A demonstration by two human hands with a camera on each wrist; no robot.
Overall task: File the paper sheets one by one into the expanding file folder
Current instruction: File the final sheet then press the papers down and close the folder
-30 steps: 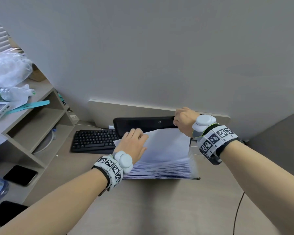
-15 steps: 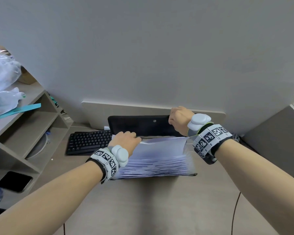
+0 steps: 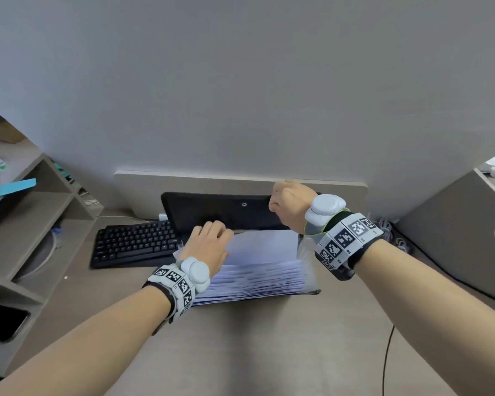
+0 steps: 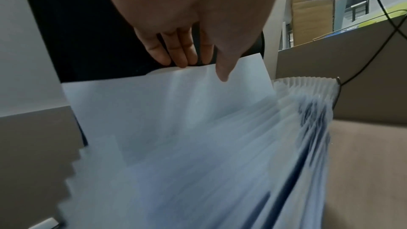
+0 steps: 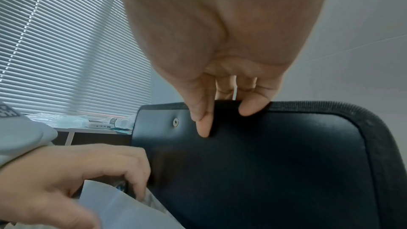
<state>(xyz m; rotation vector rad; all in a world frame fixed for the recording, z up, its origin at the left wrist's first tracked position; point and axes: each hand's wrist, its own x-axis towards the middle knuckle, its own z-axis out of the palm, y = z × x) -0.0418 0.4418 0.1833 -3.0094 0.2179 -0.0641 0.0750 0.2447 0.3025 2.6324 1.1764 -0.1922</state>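
Black keyboard (image 3: 135,243): lying on the beige bench (image 3: 269,352), just left of the folder.
Left hand (image 3: 209,247): pressing its curled fingers (image 4: 176,55) onto the top edge of a white paper sheet (image 4: 176,97), thumb lying on the sheet's near face; its grip is holding that sheet at the back of the folder.
White paper sheet: sitting in a rear pocket, behind the fanned pale blue dividers (image 3: 257,278).
Black expanding file folder (image 3: 217,210): standing open on the bench, flap raised against the grey wall (image 3: 240,81).
Right hand (image 3: 290,205): pinching the flap's top edge, thumb (image 5: 202,124) on the inner face, fingers curling over the rim; its grip is closed on the flap.
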